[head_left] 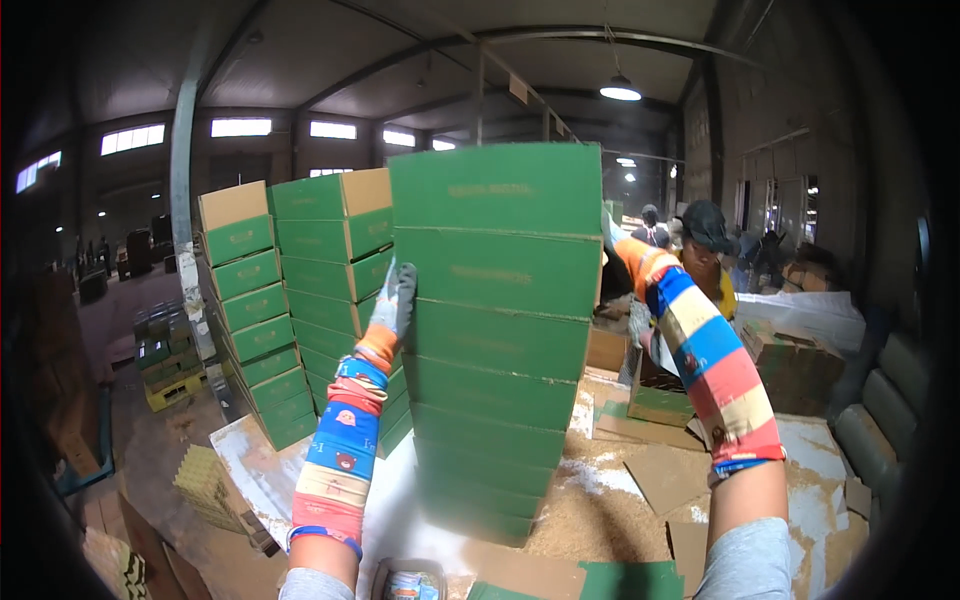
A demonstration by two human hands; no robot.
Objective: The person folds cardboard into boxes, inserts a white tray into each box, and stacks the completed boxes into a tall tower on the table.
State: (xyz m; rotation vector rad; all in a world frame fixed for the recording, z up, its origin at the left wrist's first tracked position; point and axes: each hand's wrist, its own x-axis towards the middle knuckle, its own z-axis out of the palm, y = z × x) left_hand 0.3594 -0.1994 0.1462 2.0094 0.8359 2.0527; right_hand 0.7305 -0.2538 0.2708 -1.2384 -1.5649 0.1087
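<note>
1. the near stack of boxes (pixel 495 340) is deep green on every face shown.
2. the two stacks behind (pixel 300 300) are green with tan cardboard flaps.
3. the left hand (pixel 397 300) wears a grey glove.
4. both sleeve covers (pixel 712 360) carry stripes of red, blue, cream and orange; the left one has small bear figures.
5. flat cardboard sheets (pixel 655 475) are brown.

Co-worker (pixel 706 250), yellow crate (pixel 174 388), ceiling lamp (pixel 620 90)

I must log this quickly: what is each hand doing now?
Left hand: open, flat against the green box stack.
Right hand: hidden behind the stack, cannot be told.
</note>
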